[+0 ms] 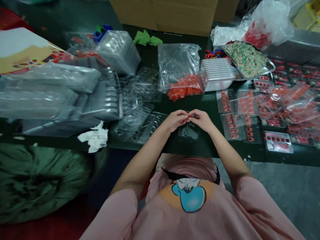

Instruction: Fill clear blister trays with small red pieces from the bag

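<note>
Dark table (pixel 175 103), hands (pixel 178 119) (pixel 202 120) pinching red piece (pixel 188 116)

Dim, even overhead light leaves the dark green table (pixel 175 103) murky, glare streaks the stacked clear plastic trays (pixel 50 90), and wide-angle edges bend and blur.

One view only — the head camera, worn high on the person and tilted forward and down. It looks over the pink shirt (pixel 190 213) at the bottom edge and onto the dark table (pixel 175 103), which crosses the frame from left to right. The near table edge sits close; beyond the table, cardboard boxes (pixel 165 13) fill the top edge. The wide lens bends the table's sides — left and right ends curve away.
</note>
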A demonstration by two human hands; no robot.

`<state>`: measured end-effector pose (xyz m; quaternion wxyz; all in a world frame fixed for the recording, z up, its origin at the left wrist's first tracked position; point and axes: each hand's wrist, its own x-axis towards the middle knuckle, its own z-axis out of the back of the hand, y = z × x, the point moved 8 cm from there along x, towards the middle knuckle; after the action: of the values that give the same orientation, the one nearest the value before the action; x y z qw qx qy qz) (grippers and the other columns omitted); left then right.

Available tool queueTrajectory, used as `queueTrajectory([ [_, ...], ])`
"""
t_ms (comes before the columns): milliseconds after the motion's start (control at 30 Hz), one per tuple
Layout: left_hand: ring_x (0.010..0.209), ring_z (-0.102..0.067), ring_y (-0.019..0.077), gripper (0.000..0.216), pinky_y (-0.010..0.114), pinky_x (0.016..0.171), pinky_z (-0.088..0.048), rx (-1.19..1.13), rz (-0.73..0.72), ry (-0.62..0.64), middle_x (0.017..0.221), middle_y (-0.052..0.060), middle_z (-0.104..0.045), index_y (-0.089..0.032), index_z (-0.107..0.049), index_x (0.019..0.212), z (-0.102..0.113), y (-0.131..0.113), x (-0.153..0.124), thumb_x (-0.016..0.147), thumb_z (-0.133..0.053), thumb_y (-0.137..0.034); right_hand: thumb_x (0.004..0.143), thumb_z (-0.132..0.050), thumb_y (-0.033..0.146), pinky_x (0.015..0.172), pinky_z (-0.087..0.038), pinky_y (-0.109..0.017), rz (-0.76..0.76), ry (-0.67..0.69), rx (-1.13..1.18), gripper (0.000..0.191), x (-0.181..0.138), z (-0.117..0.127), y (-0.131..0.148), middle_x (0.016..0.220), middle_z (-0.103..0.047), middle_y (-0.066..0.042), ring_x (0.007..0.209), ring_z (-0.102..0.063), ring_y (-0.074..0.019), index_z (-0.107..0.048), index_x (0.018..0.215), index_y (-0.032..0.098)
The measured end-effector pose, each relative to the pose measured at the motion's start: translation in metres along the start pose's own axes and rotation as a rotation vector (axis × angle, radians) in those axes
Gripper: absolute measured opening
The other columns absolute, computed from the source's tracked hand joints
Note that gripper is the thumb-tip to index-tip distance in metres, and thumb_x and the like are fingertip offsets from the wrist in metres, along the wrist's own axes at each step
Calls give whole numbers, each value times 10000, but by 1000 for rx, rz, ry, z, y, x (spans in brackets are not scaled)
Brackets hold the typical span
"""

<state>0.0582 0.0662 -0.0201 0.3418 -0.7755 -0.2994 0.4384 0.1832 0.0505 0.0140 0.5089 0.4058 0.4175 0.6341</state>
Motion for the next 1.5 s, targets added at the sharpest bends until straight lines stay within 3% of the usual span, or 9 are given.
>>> queueTrajectory([
  [200, 667, -636, 97, 334, 190, 600, -427, 41, -43, 33, 723, 12, -676, -148, -633, 842, -3, -9, 12, 587, -846, -176, 823, -625, 333, 738, -488, -292, 29, -88, 10, 158, 6, 18, 3, 875, -700, -16, 801, -638, -155, -672, 912, 211],
  [400, 591, -556, 75, 327, 205, 550, -387, 249, -216, -130, 790, 25, -701, -156, -705, 868, 20, -24, 27, 585, -831, -265, 831, -597, 323, 765, -491, -308, -15, -281, -2, 164, 2, 55, -22, 872, -690, -26, 786, -628, -158, -656, 921, 199],
  [667, 700, -633, 123, 266, 270, 708, -483, 372, -310, -56, 851, 64, -728, -134, -730, 938, 15, -18, 39, 692, -728, -235, 824, -576, 259, 777, -502, -331, -41, -204, -180, 145, -13, 42, -47, 894, -682, -37, 814, -632, -177, -674, 921, 213],
  [900, 856, -683, 190, 242, 348, 901, -501, 751, -443, -1, 889, 48, -752, -180, -758, 956, -4, -27, 42, 725, -687, -180, 833, -563, 249, 782, -507, -333, -38, -198, -185, 147, -12, 42, -47, 891, -679, -39, 811, -631, -177, -671, 927, 216],
  [1133, 914, -695, 213, 136, 338, 942, -494, 942, -509, 69, 913, 20, -760, -235, -782, 828, -17, -36, 40, 746, -696, -170, 837, -556, 236, 775, -502, -327, -36, -198, -203, 144, -12, 42, -46, 887, -671, -38, 804, -624, -175, -667, 927, 217],
  [1367, 1000, -682, 194, 202, 324, 965, -485, 1101, -588, 206, 1006, 25, -756, -258, -774, 892, -28, -28, 38, 806, -636, -138, 848, -546, 248, 768, -499, -323, -29, -198, -202, 143, -11, 41, -47, 876, -663, -41, 806, -619, -177, -666, 917, 212],
  [1500, 1032, -661, 189, 230, 334, 970, -481, 1146, -626, 180, 1081, 54, -723, -244, -767, 948, -24, -28, 36, 804, -631, -127, 853, -537, 249, 764, -502, -321, -36, -208, -213, 152, -12, 42, -48, 879, -665, -41, 811, -624, -177, -667, 923, 210],
])
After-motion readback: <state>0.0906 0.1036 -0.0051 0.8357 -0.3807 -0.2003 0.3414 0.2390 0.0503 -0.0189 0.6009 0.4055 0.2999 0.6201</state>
